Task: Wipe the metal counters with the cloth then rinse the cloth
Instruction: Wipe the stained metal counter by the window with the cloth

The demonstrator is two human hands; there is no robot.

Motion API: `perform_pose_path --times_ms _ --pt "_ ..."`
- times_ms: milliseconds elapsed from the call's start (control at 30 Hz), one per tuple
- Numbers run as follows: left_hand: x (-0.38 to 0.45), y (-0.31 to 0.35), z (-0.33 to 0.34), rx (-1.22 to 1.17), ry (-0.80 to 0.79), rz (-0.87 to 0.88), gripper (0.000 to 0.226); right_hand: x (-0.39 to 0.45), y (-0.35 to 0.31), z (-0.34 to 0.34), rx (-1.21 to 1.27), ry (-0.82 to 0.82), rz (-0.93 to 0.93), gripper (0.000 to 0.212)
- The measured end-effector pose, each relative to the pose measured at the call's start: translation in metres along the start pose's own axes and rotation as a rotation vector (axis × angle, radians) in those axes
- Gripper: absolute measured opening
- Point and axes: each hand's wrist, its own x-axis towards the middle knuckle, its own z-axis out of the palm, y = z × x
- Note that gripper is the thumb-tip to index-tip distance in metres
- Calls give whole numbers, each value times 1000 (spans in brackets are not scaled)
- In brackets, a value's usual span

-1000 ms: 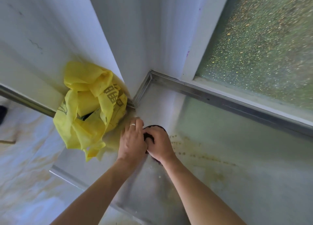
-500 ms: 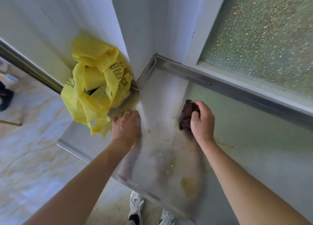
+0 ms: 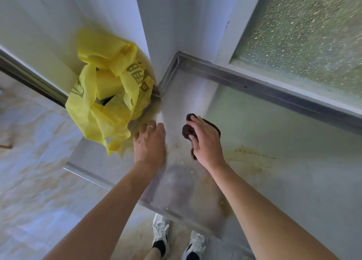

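My right hand point(image 3: 205, 140) grips a dark brown cloth point(image 3: 187, 130) and presses it on the metal counter point(image 3: 293, 171) near the back corner. The cloth is bunched under my fingers, and most of it is hidden by the hand. My left hand point(image 3: 149, 142) lies flat on the counter just left of the cloth, fingers straight, with a ring on one finger. Yellowish stains and crumbs mark the counter to the right of and below my right hand.
A yellow plastic bag point(image 3: 109, 95) sits on the counter's left end against the white wall. A raised metal rim point(image 3: 254, 85) runs along the back under a frosted window point(image 3: 305, 36). The counter's front edge point(image 3: 176, 214) is near my shoes point(image 3: 160, 230).
My right hand with the cloth has slid back left toward my left hand after sweeping right. The left hand stays flat beside the bag.
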Motion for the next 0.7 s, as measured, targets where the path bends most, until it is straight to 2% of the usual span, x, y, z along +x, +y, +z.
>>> perform_pose_path --times_ms 200,333,400,533,700 --pt "-11 1 5 -41 26 -5 33 -42 -37 10 53 -18 -61 35" --pt "-27 8 10 -80 60 51 42 -54 -38 -5 145 22 3 32" --pt "-39 18 15 -87 58 125 43 -55 -26 -22 140 93 9 34" --pt "-57 41 27 -82 22 221 44 -65 23 -66 -19 251 57 35" --pt "-61 53 33 -67 54 152 49 -92 99 -107 -142 339 256 41"
